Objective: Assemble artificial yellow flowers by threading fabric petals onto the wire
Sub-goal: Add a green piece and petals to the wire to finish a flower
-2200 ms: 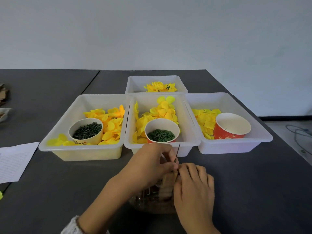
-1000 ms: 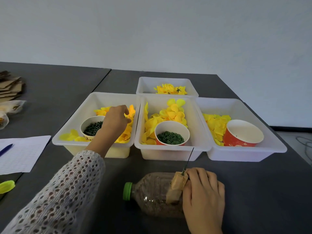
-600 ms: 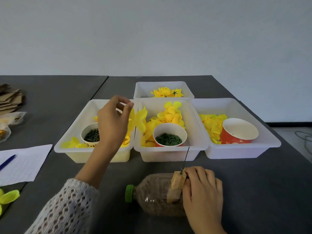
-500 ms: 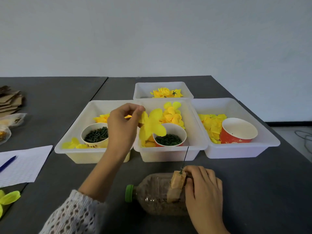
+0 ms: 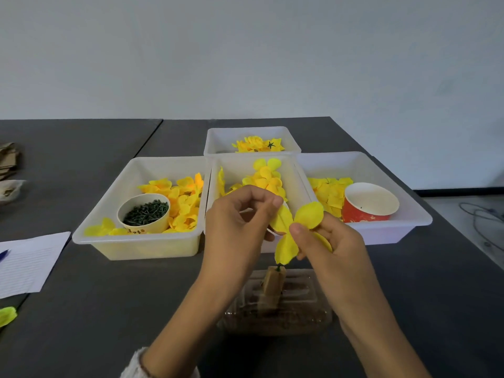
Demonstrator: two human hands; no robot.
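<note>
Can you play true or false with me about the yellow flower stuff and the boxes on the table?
1. Both hands, left and right, hold the yellow petal piece. True.
2. The red cup is full of green bits. False: it looks nearly empty; the green bits fill the pale cup.
3. There are four white bins, one of them the back bin. True.
4. The plastic bottle stands upright. False: it lies on its side.
</note>
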